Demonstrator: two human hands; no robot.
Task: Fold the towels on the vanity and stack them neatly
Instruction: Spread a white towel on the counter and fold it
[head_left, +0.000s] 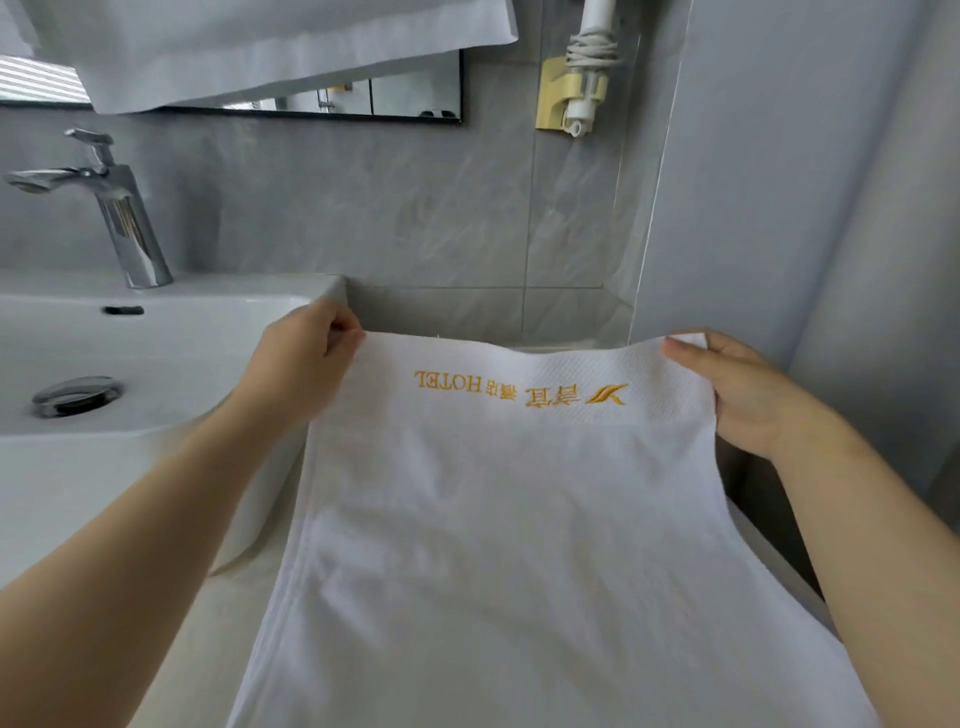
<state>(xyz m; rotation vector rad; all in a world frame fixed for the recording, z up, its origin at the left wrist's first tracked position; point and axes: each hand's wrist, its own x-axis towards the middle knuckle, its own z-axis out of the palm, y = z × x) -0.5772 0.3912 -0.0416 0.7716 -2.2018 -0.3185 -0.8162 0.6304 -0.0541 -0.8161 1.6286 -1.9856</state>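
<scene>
Now both hands hold one white towel (519, 519) by its far edge, to the right of the sink (234, 291). The left hand (306, 358) has its fingers curled and pinches the far left corner of the cloth. The right hand (743, 395) grips the far right corner, with the thumb lying on top of the fabric and the other fingers hidden under it. Between the two hands the edge is held out wide, with a light sag in the middle. From there the towel spreads toward the person and leaves the picture at the bottom, so I cannot tell if its near part lies on the desk (218, 639) or hangs free. Near the held edge runs a woven band with gold embroidery (519, 389) (a small leaf sign, some characters and the word HOTEL), and it reads upside down from the person's side.

The pale desk shows at the lower left, just beside the towel. The sink is white; inside it is a metal drain plug (78, 397), and a chrome faucet (114, 213) rises at its back rim. Behind is a grey tiled wall (389, 208). Above hangs a mirror (405, 98) with a dark frame, and a second white towel (260, 47) hangs in front of its upper part. To the right, a yellowish holder (553, 93) on the wall carries a white appliance (597, 21) with its cord wound around it.
</scene>
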